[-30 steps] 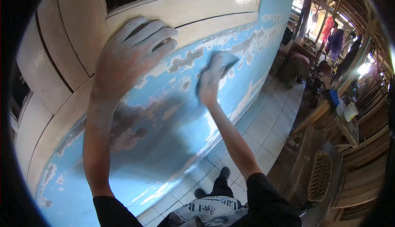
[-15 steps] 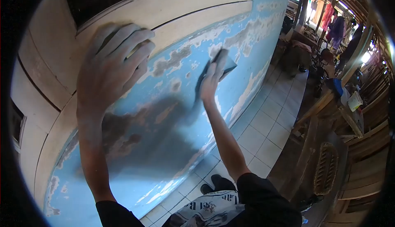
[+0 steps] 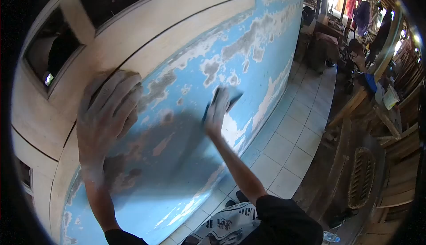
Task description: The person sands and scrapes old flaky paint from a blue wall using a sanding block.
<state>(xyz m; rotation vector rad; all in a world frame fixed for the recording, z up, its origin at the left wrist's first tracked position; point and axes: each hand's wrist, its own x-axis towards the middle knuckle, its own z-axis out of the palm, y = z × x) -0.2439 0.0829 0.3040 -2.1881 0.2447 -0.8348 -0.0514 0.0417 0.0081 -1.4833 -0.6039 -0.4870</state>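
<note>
My left hand (image 3: 108, 107), pale with dust, rests on the cream wooden frame (image 3: 146, 58) at its lower edge, fingers stretched out and holding nothing. Lower and to the right, my right hand (image 3: 217, 109) presses a dark piece of sandpaper (image 3: 235, 102) against the blue wall (image 3: 248, 85). Part of the sandpaper sticks out on either side of the fingers, which are slightly blurred. Around it the wall's paint is worn into white and grey patches (image 3: 212, 67).
White floor tiles (image 3: 290, 127) run along the foot of the wall. On the right stand a wooden bench (image 3: 330, 174) with a woven mat (image 3: 361, 178) and a clear plastic bottle (image 3: 331, 236) near it. A white container (image 3: 390, 98) and hanging clothes (image 3: 363, 16) are farther back.
My right hand has moved down and slightly left over the wall with the sandpaper. My left hand stays against the frame, now lower in view, as the head view has shifted.
</note>
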